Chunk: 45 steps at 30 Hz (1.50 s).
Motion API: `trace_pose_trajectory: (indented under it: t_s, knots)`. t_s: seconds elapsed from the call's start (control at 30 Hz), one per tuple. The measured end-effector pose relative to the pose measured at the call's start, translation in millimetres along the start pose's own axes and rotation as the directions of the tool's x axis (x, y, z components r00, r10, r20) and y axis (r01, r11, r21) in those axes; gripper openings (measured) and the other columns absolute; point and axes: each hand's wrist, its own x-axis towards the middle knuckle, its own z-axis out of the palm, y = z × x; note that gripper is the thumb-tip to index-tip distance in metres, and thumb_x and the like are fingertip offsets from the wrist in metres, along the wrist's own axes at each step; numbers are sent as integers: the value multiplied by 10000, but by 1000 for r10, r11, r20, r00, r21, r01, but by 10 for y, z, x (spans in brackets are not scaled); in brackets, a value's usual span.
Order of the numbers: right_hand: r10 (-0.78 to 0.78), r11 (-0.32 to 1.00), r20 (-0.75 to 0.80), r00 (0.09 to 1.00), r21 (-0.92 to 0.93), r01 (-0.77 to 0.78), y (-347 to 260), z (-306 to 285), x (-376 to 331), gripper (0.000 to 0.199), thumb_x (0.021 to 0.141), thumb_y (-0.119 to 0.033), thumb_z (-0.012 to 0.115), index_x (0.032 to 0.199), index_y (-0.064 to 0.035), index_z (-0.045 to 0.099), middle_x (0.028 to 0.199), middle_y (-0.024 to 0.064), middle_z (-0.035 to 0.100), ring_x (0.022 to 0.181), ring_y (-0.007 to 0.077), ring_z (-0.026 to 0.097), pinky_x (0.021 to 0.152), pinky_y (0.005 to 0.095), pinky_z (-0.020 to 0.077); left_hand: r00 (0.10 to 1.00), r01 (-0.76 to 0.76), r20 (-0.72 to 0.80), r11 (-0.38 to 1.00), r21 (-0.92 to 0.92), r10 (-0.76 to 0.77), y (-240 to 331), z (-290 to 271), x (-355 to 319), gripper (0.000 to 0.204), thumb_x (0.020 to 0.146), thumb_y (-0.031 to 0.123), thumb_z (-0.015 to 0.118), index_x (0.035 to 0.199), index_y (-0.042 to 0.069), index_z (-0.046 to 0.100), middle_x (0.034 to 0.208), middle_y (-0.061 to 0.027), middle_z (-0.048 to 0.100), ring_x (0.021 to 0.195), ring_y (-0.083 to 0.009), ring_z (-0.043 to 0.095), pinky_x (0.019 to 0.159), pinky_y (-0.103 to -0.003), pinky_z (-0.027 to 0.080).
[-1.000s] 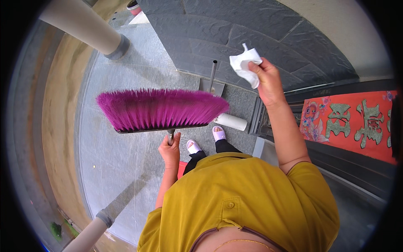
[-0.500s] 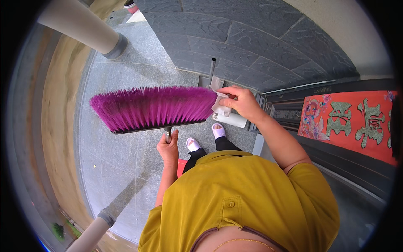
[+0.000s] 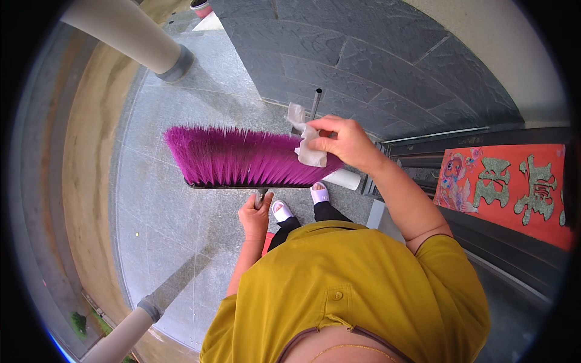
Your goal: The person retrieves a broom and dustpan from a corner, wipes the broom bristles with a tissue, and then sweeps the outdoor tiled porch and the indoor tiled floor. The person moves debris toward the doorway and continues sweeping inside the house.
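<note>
A broom with purple bristles [image 3: 242, 158] is held upside down, bristles pointing up toward the camera. My left hand [image 3: 255, 215] grips its handle just under the broom head. My right hand [image 3: 342, 140] holds a crumpled white tissue [image 3: 307, 144] and presses it against the right part of the bristles. Below, my feet in white slippers [image 3: 296, 202] stand on the grey stone floor.
A dark slate wall [image 3: 363, 60] rises ahead, with a red paper banner [image 3: 508, 187] on a dark door frame to the right. A thin metal pipe [image 3: 315, 103] leans on the wall. White columns stand at upper left [image 3: 130, 33] and lower left [image 3: 121, 336].
My right hand came down from the raised position with the tissue and now rests it on the bristles. The broom head has stayed about where it was.
</note>
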Motion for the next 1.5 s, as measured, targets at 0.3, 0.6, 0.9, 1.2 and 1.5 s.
trace_pose_trajectory:
  t_s: [0.3, 0.6, 0.9, 1.2, 1.5]
  knots:
    - [274, 780, -246, 930, 623, -65, -43, -272, 143, 137, 824, -79, 595, 922, 15, 614, 840, 39, 619, 747, 80, 562, 671, 219, 450, 1000, -2, -6, 975, 222, 3, -53, -53, -54, 461, 714, 400, 703, 572, 49, 440, 479, -141, 466, 463, -366, 462, 426, -403, 354]
    - [-236, 971, -2, 972, -49, 236, -360, 348, 175, 173, 739, -59, 668, 897, 1, 632, 785, 58, 593, 745, 136, 574, 658, 254, 445, 991, -133, 33, 940, 316, 130, -24, 22, -12, 467, 712, 421, 684, 550, 68, 424, 477, -124, 466, 468, -356, 490, 428, -422, 358]
    - [65, 955, -166, 984, 295, -13, -265, -164, 365, 189, 844, -78, 568, 1007, 13, 601, 888, 35, 615, 803, 97, 565, 728, 243, 454, 993, -117, 74, 903, 413, 95, -119, -1, -84, 443, 728, 454, 647, 577, 86, 452, 491, -112, 499, 487, -343, 524, 433, -428, 379]
    - [-40, 988, 5, 999, 147, 38, -153, 328, 288, 151, 818, -38, 592, 962, 5, 604, 888, 28, 603, 769, 70, 547, 676, 216, 437, 975, -215, 133, 909, 358, 178, -43, 4, -71, 423, 677, 431, 691, 593, 91, 454, 525, -105, 527, 523, -330, 540, 457, -415, 396]
    - [46, 940, 66, 997, 335, -65, -349, 143, 487, 163, 825, -97, 597, 951, 6, 603, 830, 4, 602, 740, 64, 550, 647, 206, 432, 974, -211, 157, 895, 392, 161, -66, 6, -83, 406, 677, 432, 689, 600, 102, 465, 511, -96, 520, 516, -318, 547, 451, -414, 398]
